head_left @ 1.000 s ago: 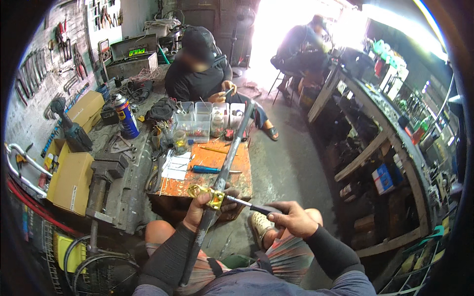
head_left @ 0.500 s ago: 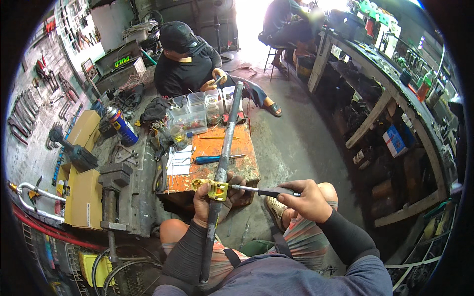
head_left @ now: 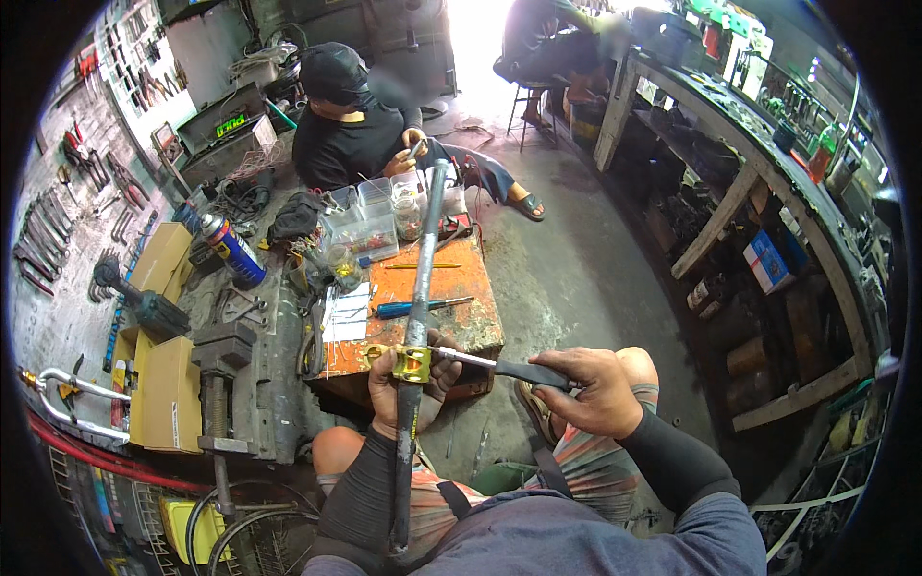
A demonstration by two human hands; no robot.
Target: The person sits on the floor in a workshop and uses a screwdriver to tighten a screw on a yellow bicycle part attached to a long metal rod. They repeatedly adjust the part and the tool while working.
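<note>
"Two hands share one work here, yes? How does each hold?"

"The left hand is wrapped around the long metal bar, just at the gold-coloured clamp, its thumb on the near left side and its fingers behind. The right hand grasps a driver by the black handle."

"Why does the left one take exactly this place?"

"I suppose it gives support close to the pressure, so that the bar does not turn away. The clamp sits around the bar, in front of the person."

"And the driver, why is it almost level?"

"Its shaft points to the right side of the clamp. Probably the push goes straighter in this way; whether the tip is fully seated, I cannot tell."

"What does the orange tabletop carry?"

"A blue-handled screwdriver lies partly over the white paper, presumably for easy reach. Clear plastic boxes stand at the far side, perhaps to separate the small pieces."
</note>
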